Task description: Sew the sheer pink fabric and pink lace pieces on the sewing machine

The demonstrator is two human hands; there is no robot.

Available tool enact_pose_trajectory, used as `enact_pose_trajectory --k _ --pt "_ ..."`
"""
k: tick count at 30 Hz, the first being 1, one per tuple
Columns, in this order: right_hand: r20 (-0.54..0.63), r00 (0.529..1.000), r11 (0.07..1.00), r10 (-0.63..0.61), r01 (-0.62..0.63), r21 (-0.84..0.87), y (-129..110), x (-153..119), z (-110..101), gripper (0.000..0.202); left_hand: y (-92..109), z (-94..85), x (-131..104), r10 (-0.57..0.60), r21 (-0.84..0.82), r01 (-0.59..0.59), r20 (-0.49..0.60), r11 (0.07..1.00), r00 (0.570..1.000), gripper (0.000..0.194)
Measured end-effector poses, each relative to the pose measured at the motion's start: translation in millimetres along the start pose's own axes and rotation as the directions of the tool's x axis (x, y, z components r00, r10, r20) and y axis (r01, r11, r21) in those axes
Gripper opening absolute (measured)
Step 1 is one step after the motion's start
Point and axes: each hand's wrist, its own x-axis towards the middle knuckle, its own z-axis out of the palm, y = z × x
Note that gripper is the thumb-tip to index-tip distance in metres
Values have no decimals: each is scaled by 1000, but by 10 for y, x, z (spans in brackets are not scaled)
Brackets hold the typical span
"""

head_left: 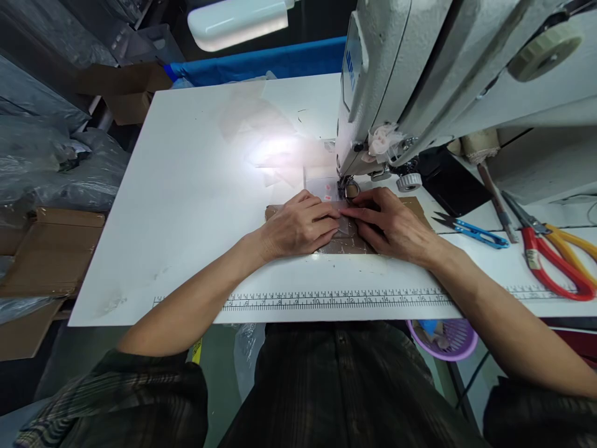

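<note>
Under the needle of a white sewing machine (pixel 347 180) lies a clear plastic piece (pixel 319 185) with small red marks. My left hand (pixel 303 224) rests over its near edge, fingers pressed together and fingertips beside the presser foot. From the other side my right hand (pixel 385 224) pinches the same edge with thumb and forefinger, close to the foot. The fingertips of both hands almost meet. Beneath them is a brown, tape-covered sheet (pixel 345 246) flat on the table; my hands hide much of it and of the plastic's edge.
Blue thread snips (pixel 476 233), red- and yellow-handled scissors (pixel 555 261), a brush (pixel 499 199) and a dark phone-like slab (pixel 454 180) lie at right. A printed ruler (pixel 298 301) runs along the white table's (pixel 186 186) front edge. A purple basket (pixel 450 350) stands below.
</note>
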Motion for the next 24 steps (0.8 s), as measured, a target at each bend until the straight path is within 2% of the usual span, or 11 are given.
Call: enact_pose_trajectory --k 6,10,16,19,22,24 --pt "-2 1000 1000 11 -11 -3 -10 6 -2 36 9 20 -1 -69 4 69 25 998 997 14" --pt "4 1000 1000 22 -22 6 -4 6 2 37 -10 26 2 -73 11 73 8 997 997 15" --pt "-3 999 999 47 -47 27 -13 23 -7 38 -27 11 24 -129 -47 129 21 990 991 16" --pt "-34 989 983 146 -141 117 -15 39 -52 38 -26 17 36 -173 -94 176 46 980 984 17" --pt "-63 958 944 279 -262 200 -12 48 -87 39 -28 33 40 -190 -94 193 41 977 981 18" --pt "-81 950 937 303 -281 206 -17 47 -84 38 -32 44 39 -181 -72 182 18 981 983 19"
